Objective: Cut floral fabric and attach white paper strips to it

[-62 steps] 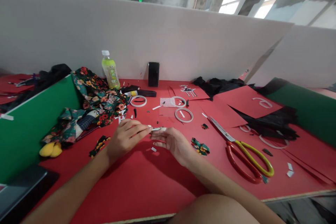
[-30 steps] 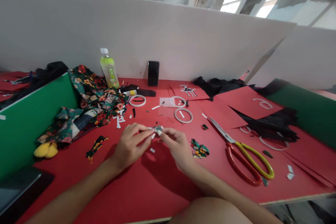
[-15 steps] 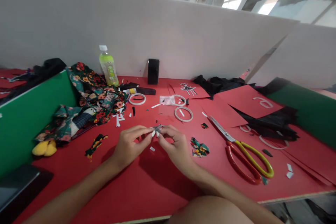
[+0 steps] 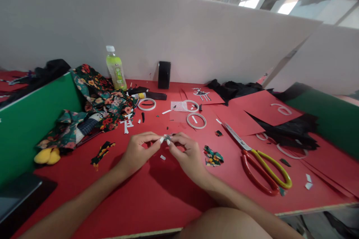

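Observation:
A small dark scrap of fabric [image 4: 168, 137] with a pale bit on it is pinched between both hands above the red tabletop [image 4: 174, 201]. My left hand [image 4: 140, 153] grips its left side between thumb and index finger. From the right, my right hand [image 4: 187, 155] pinches it the same way, the two thumbs slightly apart. Fingers cover most of the scrap. Just below lies a small white paper piece [image 4: 163, 157]. A floral fabric cutout [image 4: 213, 156] rests beside my right hand, and a narrow floral strip [image 4: 102, 154] lies left of my left hand.
Large scissors [image 4: 260, 164] with red and yellow handles lie open at right. Tape rolls [image 4: 196, 121], a sheet of beads [image 4: 178, 106] and a phone [image 4: 164, 75] are farther back. Floral cloth [image 4: 98, 93] and a green bottle [image 4: 116, 69] stand left. Red paper [image 4: 269, 106] covers black cloth.
My thumbs have drawn slightly apart, the left one shifting left, so more of the scrap shows between them. Both hands keep their pinch, and the view has shifted slightly.

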`<state>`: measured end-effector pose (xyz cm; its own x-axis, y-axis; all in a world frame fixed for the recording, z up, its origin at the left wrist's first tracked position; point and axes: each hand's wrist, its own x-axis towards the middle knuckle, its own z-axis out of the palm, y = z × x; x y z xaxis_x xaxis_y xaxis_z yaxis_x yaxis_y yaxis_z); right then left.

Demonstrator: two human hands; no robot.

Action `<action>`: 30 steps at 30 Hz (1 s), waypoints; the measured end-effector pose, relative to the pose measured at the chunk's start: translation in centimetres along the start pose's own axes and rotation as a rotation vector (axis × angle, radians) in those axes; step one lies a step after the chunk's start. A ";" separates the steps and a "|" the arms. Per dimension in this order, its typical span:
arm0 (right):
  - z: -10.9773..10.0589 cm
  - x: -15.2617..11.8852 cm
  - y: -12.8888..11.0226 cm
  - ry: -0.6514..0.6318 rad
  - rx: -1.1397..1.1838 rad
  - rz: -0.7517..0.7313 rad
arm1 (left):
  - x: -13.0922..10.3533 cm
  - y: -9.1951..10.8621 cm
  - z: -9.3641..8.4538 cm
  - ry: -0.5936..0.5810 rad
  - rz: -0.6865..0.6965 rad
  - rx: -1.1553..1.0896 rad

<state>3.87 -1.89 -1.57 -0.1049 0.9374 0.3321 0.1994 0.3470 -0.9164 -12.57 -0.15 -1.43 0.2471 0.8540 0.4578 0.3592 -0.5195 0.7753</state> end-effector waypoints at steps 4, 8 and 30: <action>0.0 0.1 -0.2 0.002 0.007 0.010 | 0.2 0.0 0.0 0.010 -0.094 -0.103; 0.0 0.1 -0.2 0.006 0.000 0.017 | 0.2 -0.2 0.0 -0.005 -0.185 -0.187; 0.3 0.3 0.0 -0.069 0.365 0.273 | -0.4 -0.2 0.3 0.048 0.134 0.150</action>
<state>3.57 -1.65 -1.55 -0.1628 0.9846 0.0632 -0.1260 0.0428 -0.9911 -12.46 -0.37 -1.91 0.2599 0.7755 0.5753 0.4565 -0.6237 0.6345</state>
